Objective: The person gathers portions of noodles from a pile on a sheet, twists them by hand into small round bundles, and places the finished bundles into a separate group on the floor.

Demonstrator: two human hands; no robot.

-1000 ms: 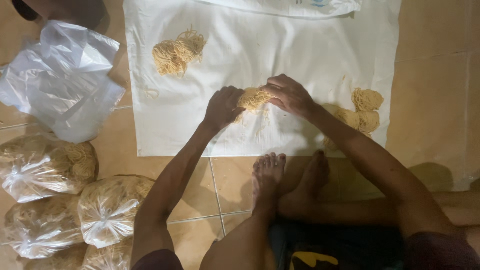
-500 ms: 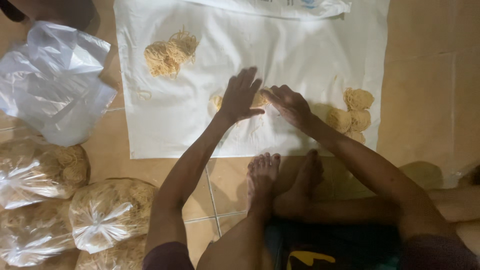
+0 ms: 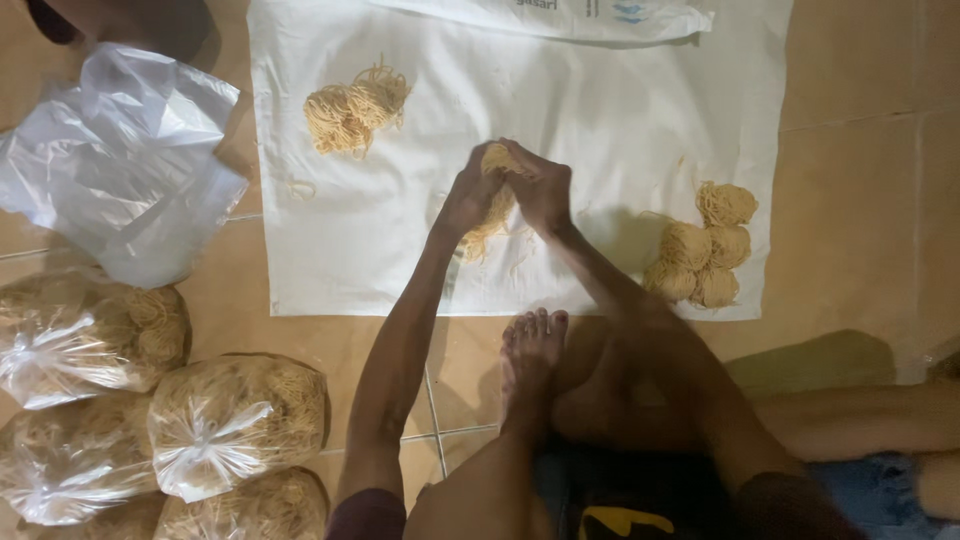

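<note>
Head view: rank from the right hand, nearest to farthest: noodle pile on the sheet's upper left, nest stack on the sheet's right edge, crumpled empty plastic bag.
From the right hand, which with the left hand grips a noodle bundle:
1. Nest stack, to its right on the white sheet.
2. Noodle pile, up and left on the sheet, only a little farther.
3. Crumpled plastic bag, off the sheet, far left on the floor.

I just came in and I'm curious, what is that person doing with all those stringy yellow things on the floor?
A person sits on the tiled floor with both hands together over a white sheet. The left hand and right hand hold a bundle of thin yellow noodles between them. A loose noodle pile lies further up the sheet, and a cluster of rolled noodle nests sits at its right edge. Tied clear bags of noodles rest on the left.
</note>
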